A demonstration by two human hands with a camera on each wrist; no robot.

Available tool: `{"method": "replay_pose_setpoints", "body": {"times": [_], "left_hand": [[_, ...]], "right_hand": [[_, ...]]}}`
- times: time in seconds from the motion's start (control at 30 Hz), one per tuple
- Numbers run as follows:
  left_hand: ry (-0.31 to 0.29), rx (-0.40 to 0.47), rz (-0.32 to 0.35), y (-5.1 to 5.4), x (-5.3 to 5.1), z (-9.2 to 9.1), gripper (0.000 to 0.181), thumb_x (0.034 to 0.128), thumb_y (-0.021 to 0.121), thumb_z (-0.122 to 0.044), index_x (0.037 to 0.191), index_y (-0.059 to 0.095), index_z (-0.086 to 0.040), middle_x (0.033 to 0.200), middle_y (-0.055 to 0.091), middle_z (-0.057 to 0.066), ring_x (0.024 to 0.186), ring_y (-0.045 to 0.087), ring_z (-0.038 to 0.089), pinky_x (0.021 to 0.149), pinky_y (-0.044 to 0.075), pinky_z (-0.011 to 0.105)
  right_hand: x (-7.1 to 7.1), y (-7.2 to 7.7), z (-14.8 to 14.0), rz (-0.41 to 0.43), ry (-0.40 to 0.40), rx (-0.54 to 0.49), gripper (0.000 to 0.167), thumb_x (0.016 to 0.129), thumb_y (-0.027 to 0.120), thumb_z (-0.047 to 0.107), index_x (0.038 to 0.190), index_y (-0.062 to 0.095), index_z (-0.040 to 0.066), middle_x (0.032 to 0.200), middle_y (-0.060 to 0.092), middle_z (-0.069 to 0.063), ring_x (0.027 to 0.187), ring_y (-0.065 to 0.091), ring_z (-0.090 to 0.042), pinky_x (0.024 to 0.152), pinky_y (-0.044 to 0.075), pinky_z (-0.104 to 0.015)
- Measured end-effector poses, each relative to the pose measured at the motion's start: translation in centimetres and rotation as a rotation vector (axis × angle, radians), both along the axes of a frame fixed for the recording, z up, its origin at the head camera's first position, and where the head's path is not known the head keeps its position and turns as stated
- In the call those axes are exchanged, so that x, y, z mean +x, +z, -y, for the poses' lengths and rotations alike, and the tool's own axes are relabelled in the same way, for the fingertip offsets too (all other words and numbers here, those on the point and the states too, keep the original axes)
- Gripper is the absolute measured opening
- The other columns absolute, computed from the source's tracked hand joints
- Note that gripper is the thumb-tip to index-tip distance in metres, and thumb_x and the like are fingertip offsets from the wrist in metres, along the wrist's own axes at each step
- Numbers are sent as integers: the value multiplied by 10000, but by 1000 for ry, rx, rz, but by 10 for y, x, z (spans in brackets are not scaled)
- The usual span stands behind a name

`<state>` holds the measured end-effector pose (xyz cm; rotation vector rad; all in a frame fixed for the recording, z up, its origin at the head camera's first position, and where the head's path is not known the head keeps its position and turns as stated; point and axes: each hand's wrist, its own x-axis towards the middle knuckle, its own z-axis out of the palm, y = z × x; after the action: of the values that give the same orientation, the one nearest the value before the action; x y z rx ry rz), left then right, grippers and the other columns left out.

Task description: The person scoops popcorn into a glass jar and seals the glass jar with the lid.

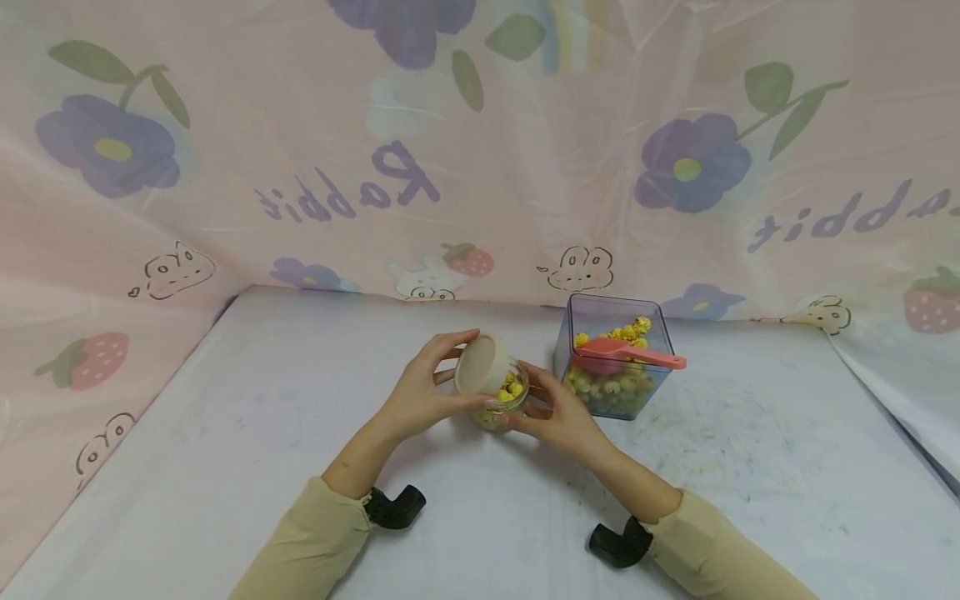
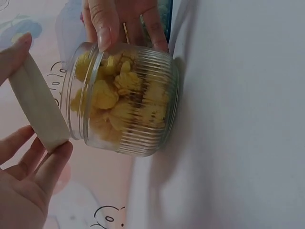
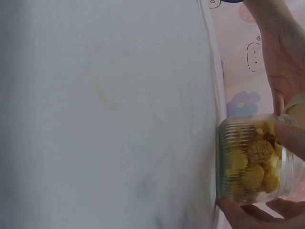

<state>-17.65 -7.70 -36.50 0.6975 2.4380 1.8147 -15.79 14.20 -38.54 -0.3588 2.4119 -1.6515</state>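
A clear ribbed glass jar (image 2: 128, 102) full of yellow popcorn stands on the white table. My right hand (image 1: 566, 421) grips it from the right, thumb near the rim and fingers round the far side. In my left hand (image 1: 420, 392) is a cream-coloured round lid (image 1: 481, 365), pinched by its edge between thumb and fingers. The lid is tilted over the left part of the jar's mouth; popcorn shows beside it. In the left wrist view the lid's lower edge is close to the jar's rim; whether they touch I cannot tell.
Right of the jar stands a bluish transparent square bin (image 1: 615, 392) with more popcorn inside. A pink scoop (image 1: 630, 353) lies across its top, handle sticking out over the right rim. Behind the white table (image 1: 225, 433) hangs a pink printed curtain (image 1: 510, 167).
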Motion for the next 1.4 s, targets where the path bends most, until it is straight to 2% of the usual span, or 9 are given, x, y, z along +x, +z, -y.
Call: {"method": "replay_pose_setpoints", "body": {"times": [0.17, 0.4, 0.7, 0.9, 1.03, 1.23, 1.4], "left_hand": [[21, -48, 4, 2, 1, -3, 832, 694, 866, -138, 1414, 450, -107, 1388, 463, 39, 1251, 443, 256, 1029, 449, 425], [7, -117, -19, 3, 3, -7, 849, 712, 858, -174, 1431, 422, -60, 1430, 460, 77, 1310, 429, 244, 1054, 425, 431], [44, -114, 24, 2, 3, -9, 897, 677, 883, -184, 1423, 408, -35, 1409, 470, 101, 1306, 436, 255, 1078, 401, 426], [48, -111, 56, 4, 2, -11, 887, 670, 887, -179, 1402, 411, -20, 1394, 486, 113, 1292, 445, 256, 1092, 388, 408], [28, -129, 46, 4, 2, -11, 866, 683, 879, -182, 1398, 417, -20, 1394, 484, 110, 1299, 440, 251, 1103, 373, 410], [-33, -164, -12, 1, -1, -10, 856, 711, 859, -175, 1422, 405, -25, 1404, 459, 116, 1314, 433, 264, 1117, 343, 445], [-97, -143, -16, 1, -2, -9, 852, 740, 833, -129, 1443, 368, -6, 1424, 424, 140, 1320, 422, 286, 1127, 331, 441]], "right_hand": [[0, -1, -2, -11, 20, -3, 749, 838, 748, 128, 1457, 346, 2, 1429, 438, -226, 1293, 460, -404, 1002, 463, -430], [0, -3, -3, -15, 37, -23, 760, 842, 744, 130, 1470, 333, 12, 1459, 415, -214, 1314, 441, -391, 1012, 454, -424], [0, -4, -5, -33, 55, -20, 762, 849, 735, 133, 1475, 321, 2, 1461, 410, -229, 1319, 435, -398, 1022, 444, -437], [0, -2, -5, -21, 66, -61, 759, 850, 726, 94, 1472, 307, -23, 1445, 411, -263, 1312, 435, -410, 1008, 464, -421], [0, -3, -6, -18, 69, -76, 756, 850, 725, 87, 1469, 308, -30, 1431, 422, -273, 1311, 435, -415, 1009, 464, -418], [1, -4, -5, -14, 63, -70, 758, 844, 735, 97, 1469, 321, -14, 1426, 438, -257, 1314, 435, -407, 1020, 452, -425], [1, -3, -5, -8, 66, -78, 766, 842, 737, 102, 1473, 317, -6, 1436, 431, -248, 1323, 425, -405, 1031, 439, -436]]}}
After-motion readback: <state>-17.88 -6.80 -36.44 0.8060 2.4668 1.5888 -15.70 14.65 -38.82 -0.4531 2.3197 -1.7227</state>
